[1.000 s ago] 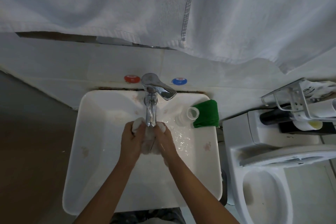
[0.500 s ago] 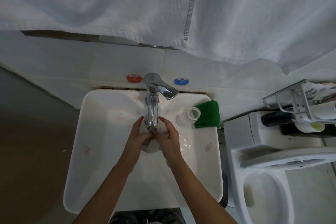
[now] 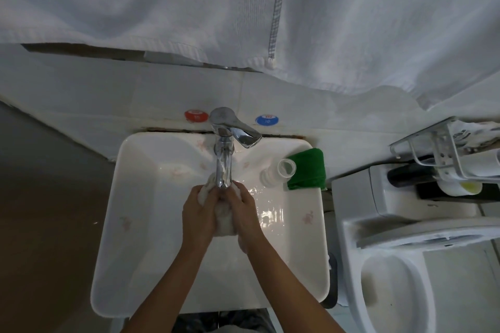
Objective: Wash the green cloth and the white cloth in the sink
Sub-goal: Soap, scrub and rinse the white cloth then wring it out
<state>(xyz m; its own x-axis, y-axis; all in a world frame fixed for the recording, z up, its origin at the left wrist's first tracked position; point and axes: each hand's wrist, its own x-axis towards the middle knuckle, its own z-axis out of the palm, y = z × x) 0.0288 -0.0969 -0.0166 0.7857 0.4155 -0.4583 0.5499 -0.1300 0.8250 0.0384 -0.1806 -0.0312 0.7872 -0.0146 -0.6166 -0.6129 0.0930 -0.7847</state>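
Dim, cool, bluish cast overall; exposure low, colours muted. Brightest area: wet sink (image 3: 303,265) floor at 3 o'clock of hands, specular glare off water. Chrome tap (image 3: 224,170) shows sharp highlights. Floor at 9 o'clock dark brown, deep shadow. Hanging towel (image 3: 243,8) at 12 o'clock soft, slightly blurred. Wide-angle bending toward frame edges, toilet (image 3: 405,278) at 4 o'clock warped
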